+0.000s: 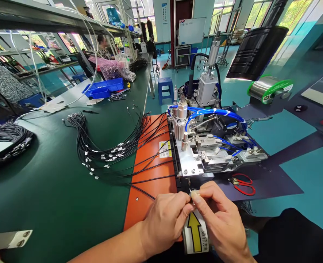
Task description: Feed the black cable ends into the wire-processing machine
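Observation:
Both hands meet at the front corner of a metal machine (188, 160), above a white cylinder with a yellow arrow (195, 233). My left hand (169, 217) pinches a black cable (142, 191) near its end; the cable crosses the orange plate (150, 160). The fingertips of my right hand (221, 219) are pressed together at the cable's end, beside a tiny light-coloured tip. Fingers hide most of that end. More black cables with white tags (114, 151) run from the machine's left edge over the green table (54, 204).
Red-handled cutters (243, 184) lie right of the machine. A solder wire spool (270, 88) and black lamp-like hood (257, 51) stand behind. Coiled cables (10, 142) lie far left, blue bins (103, 87) farther back. A person (103, 47) sits beyond the table.

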Demonstrator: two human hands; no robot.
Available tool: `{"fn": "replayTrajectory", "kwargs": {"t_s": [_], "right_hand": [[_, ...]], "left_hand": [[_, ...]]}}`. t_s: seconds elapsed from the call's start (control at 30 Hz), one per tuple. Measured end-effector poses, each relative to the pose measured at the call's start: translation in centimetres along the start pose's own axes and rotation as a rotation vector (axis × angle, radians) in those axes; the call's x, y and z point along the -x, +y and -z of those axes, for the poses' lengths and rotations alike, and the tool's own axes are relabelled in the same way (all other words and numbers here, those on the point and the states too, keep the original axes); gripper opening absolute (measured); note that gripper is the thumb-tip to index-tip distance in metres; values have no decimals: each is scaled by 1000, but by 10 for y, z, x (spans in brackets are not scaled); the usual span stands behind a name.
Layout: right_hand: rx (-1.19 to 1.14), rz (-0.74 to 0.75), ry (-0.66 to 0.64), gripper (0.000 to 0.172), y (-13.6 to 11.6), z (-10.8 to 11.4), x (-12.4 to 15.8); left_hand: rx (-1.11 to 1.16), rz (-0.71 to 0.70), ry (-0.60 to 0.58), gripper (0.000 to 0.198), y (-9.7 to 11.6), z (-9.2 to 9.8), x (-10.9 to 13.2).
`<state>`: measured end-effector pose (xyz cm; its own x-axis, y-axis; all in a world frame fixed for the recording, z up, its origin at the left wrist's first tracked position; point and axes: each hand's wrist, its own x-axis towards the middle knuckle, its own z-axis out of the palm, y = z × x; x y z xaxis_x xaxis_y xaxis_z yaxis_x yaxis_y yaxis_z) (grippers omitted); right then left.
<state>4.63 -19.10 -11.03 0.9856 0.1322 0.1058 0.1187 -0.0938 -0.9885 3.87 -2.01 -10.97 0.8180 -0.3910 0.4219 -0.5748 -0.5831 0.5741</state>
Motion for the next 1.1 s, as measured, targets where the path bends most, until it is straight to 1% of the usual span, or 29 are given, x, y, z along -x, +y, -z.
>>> {"fn": "replayTrajectory", "kwargs": {"t_s": [0.13, 0.27, 0.6, 0.67, 0.73, 0.8, 0.9, 0.97, 1.03, 1.1], "right_hand": [[55, 50, 45, 18, -3, -8, 1], [122, 103, 99, 14, -4, -9, 4], [74, 72, 74, 13, -2, -8, 4], [107, 111, 62, 11, -2, -5, 4], [188, 171, 53, 10, -2, 1, 5], [284, 218, 41, 13, -1, 10, 5], [384, 236, 16, 18, 3, 21, 8], [425, 229, 17, 20, 7, 23, 11], [439, 203, 41, 21, 9, 22, 13], [417, 96, 56, 22, 10, 22, 14]], "left_hand": [[-25, -17, -15, 17, 1, -1, 2], [-7, -27, -39, 17, 3, -1, 2], [-28, -18, -12, 21, 5, -1, 2], [-25, -39, -17, 22, 5, 0, 2], [-20, -63, -34, 21, 4, 1, 1], [-33, -94, -52, 18, 3, 3, -1], [-88, -157, -61, 13, 1, 4, -3], [-107, -176, -64, 13, -1, 5, -4], [-90, -152, -67, 13, -1, 5, -5], [-46, -110, -69, 13, -1, 5, -5]]}}
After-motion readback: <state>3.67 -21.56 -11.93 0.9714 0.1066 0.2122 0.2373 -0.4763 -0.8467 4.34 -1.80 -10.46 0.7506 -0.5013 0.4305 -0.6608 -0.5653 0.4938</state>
